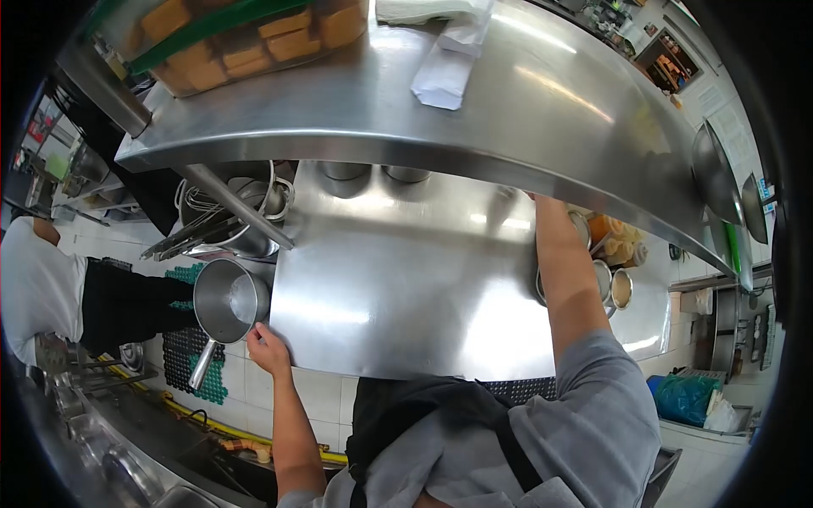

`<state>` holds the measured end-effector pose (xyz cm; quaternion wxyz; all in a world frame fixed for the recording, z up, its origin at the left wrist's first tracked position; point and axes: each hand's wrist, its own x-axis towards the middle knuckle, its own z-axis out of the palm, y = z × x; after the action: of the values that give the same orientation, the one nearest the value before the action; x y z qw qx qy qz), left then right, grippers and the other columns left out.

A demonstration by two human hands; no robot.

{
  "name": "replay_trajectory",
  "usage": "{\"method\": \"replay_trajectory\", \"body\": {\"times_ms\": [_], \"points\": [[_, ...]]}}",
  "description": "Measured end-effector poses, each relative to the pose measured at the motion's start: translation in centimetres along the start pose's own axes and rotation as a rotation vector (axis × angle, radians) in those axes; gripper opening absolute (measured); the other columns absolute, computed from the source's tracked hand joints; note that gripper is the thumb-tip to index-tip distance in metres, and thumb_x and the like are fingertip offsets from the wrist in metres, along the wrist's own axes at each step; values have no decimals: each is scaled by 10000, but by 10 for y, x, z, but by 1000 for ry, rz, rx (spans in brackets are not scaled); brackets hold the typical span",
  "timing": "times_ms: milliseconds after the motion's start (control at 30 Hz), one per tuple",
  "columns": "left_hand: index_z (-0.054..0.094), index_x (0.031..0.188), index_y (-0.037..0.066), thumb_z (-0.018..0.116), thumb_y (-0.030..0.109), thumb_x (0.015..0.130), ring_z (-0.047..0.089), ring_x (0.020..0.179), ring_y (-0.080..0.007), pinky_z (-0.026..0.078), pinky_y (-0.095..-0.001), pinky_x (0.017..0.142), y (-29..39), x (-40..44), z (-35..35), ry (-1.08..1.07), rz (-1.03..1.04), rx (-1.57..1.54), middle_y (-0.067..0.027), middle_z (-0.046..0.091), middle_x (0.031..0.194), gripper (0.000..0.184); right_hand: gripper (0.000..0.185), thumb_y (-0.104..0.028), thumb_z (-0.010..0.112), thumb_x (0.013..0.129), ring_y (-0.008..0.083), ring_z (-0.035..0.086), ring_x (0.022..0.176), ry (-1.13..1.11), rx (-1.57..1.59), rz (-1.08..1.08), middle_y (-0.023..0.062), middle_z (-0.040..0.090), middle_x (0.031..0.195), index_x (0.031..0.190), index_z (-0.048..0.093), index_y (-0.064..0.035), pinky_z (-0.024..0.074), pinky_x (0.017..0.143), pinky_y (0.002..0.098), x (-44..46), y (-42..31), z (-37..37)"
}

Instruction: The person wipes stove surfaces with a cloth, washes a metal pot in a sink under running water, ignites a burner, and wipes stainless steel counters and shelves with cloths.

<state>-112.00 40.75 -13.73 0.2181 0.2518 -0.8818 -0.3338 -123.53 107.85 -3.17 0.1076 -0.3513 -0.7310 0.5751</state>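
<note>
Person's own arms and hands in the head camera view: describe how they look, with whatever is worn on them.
The left hand shows no glove, and the left forearm is bare, as is the right forearm. The right sleeve is short, plain grey, ending near the elbow. The right hand is mostly hidden behind the steel shelf.

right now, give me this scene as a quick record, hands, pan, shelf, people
left hand: at the near rim of a silvery metal saucepan, grip unclear
right hand: hidden; right forearm reaches under the raised steel shelf
saucepan position: off the left edge of the shiny steel counter
on shelf: clear tub with green trim, orange-brown blocks inside
other person: co-worker in white top, far left
</note>
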Motion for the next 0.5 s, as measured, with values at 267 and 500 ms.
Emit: {"method": "replay_trajectory", "body": {"times_ms": [267,500], "points": [[645,856,-27,569,293,936,623,775,-389,482,-452,704,-4,2,6,26,40,73,-204,671,851,339,300,-328,509,986,197,670,810,-47,-27,-62,69,665,977,1085,606,-62,509,699,345,21,-3,19],[641,821,-5,576,297,927,609,796,-383,461,-473,733,-7,3,9,74,17,112,-179,665,822,327,290,-311,504,992,190,670,813,-150,-136,-144,71,666,980,1083,607,-56,512,701,331,60,-36,106]]}}
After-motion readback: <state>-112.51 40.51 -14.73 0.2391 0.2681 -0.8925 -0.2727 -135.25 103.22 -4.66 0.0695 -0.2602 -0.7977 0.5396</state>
